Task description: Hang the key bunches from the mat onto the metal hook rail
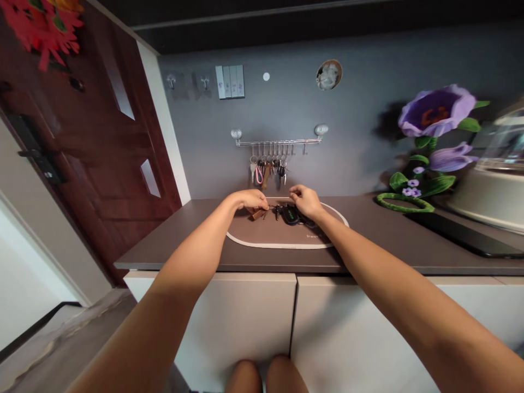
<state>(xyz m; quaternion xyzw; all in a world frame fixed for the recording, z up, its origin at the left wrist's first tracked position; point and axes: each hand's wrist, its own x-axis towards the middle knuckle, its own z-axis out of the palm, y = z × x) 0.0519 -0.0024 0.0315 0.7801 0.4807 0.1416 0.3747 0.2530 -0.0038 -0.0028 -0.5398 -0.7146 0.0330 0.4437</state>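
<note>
My left hand (252, 200) is closed in a pinch just over the oval mat, at a key ring with a brown tag (258, 214) and small keys under its fingers. My right hand (307, 201) has its fingertips drawn together a little further right; whatever they may hold is too small to make out. Between and below the hands lie several keys (278, 212) and a black key fob (291, 215), partly covered by my right hand. The brownish mat (266, 236) with a pale rim lies under them. Behind, several bunches of keys (266, 173) hang from the hooks of a wall rail (282, 143).
A dark countertop (172, 234) tops white cabinets (241, 316). At right stand purple artificial flowers (438, 114), a black phone-like slab (462, 234) and a white appliance (491, 191). A switch panel (230, 82) is on the wall; a dark red door (102, 136) is at left.
</note>
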